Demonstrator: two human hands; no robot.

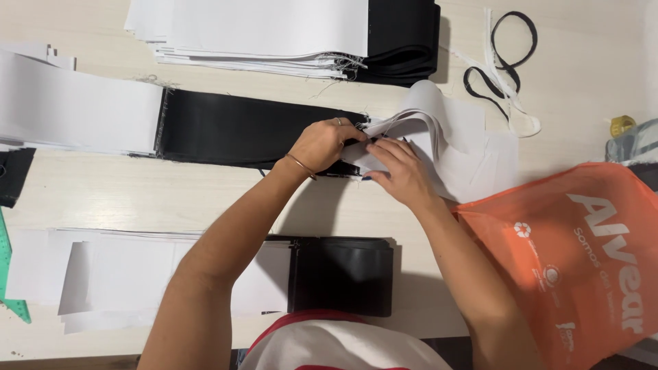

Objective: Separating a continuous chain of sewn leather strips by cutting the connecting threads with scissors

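My left hand (pixel 322 142), with a ring and a thin bracelet, pinches the right end of a long black fabric strip (pixel 233 129) that lies across the table. My right hand (pixel 401 171) presses flat on a curled stack of white fabric pieces (pixel 439 123), where they meet the black strip's end. The two hands are close together, fingertips nearly touching. The joint between black and white cloth is mostly hidden under my fingers.
A pile of white pieces (pixel 260 31) with folded black fabric (pixel 404 41) lies at the back. A white and black stack (pixel 137 274) sits near me. An orange bag (pixel 582 253) is at the right, black loops (pixel 504 62) behind it, a green ruler (pixel 8 274) at the left.
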